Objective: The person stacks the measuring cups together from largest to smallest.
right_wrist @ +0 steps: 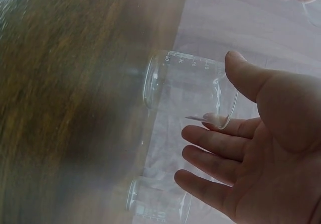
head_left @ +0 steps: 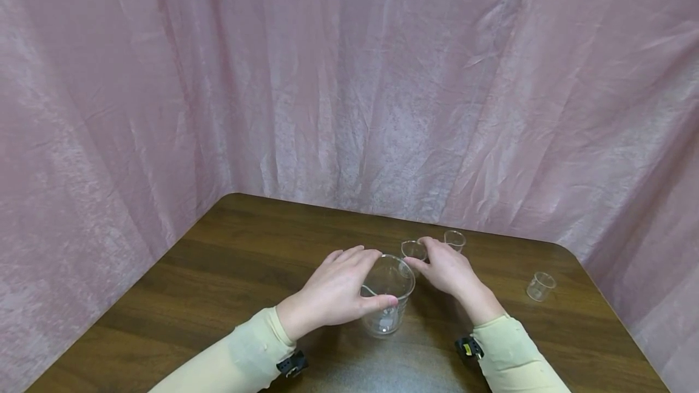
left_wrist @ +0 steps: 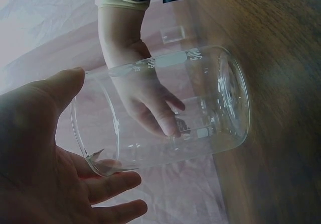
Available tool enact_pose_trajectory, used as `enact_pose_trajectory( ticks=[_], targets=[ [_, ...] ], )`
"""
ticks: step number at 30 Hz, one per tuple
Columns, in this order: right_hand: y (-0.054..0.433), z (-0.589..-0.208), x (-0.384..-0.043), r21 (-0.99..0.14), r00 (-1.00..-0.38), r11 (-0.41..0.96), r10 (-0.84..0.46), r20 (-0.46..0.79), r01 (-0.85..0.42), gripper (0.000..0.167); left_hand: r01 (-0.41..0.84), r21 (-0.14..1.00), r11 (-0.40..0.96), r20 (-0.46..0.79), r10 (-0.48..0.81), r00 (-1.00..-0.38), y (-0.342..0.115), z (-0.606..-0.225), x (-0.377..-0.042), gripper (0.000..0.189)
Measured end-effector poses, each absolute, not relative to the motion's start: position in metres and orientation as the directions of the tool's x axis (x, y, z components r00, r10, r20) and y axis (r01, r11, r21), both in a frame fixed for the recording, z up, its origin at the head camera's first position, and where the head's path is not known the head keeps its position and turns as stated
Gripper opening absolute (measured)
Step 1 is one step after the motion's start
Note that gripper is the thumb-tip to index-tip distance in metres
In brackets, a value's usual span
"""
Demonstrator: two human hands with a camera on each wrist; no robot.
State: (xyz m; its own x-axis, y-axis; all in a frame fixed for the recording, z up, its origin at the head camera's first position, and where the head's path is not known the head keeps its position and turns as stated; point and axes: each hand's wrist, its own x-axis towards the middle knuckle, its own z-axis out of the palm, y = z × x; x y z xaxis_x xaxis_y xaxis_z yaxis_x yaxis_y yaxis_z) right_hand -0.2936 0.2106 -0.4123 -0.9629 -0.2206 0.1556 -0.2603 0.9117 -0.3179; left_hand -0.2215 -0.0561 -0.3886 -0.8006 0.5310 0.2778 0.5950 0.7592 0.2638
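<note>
In the head view my left hand (head_left: 341, 290) spans the rim of a large glass beaker (head_left: 384, 323), thumb on the near side and fingers on the far side. White markings run down the upright large beaker (left_wrist: 170, 58), and the thumb and index finger meet its rim in the left wrist view. My right hand (head_left: 445, 265) holds a smaller beaker (head_left: 413, 251) just behind it by the rim. Seen from the right wrist, this small beaker (right_wrist: 185, 86) has its rim between thumb and index finger, the other fingers extended off the glass.
Another small beaker (head_left: 454, 239) stands just behind my right hand, and one more small beaker (head_left: 540, 287) is farther right. All are on a brown wooden table (head_left: 246, 247). Pink curtains (head_left: 349, 90) hang behind and along both sides of it.
</note>
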Motion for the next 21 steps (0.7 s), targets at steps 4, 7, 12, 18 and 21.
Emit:
enact_pose_trajectory(
  ticks=[4, 7, 12, 18, 21],
  targets=[
    [0.2107, -0.4123, -0.2931, -0.317, -0.962, 0.912, -0.219, 0.162, -0.261, 0.063, 0.596, 0.261, 0.76, 0.276, 0.532, -0.8, -0.0558, -0.389, -0.2217, 0.088],
    [0.2108, -0.4119, -0.2929, -0.317, -0.962, 0.912, -0.217, 0.165, -0.26, 0.063, 0.596, 0.258, 0.761, 0.278, 0.532, -0.8, -0.0556, -0.3894, -0.2223, 0.088],
    [0.211, -0.4106, -0.2921, -0.321, -0.964, 0.912, -0.212, 0.16, -0.254, 0.064, 0.595, 0.257, 0.762, 0.276, 0.532, -0.801, -0.0558, -0.3895, -0.2221, 0.089],
    [0.2109, -0.4076, -0.2907, -0.322, -0.963, 0.912, -0.211, 0.166, -0.255, 0.063, 0.597, 0.257, 0.76, 0.278, 0.533, -0.799, -0.0561, -0.3893, -0.2222, 0.088],
    [0.2107, -0.4052, -0.2897, -0.326, -0.963, 0.91, -0.209, 0.17, -0.255, 0.063, 0.597, 0.259, 0.759, 0.278, 0.533, -0.799, -0.0561, -0.3892, -0.2221, 0.088]
  ],
)
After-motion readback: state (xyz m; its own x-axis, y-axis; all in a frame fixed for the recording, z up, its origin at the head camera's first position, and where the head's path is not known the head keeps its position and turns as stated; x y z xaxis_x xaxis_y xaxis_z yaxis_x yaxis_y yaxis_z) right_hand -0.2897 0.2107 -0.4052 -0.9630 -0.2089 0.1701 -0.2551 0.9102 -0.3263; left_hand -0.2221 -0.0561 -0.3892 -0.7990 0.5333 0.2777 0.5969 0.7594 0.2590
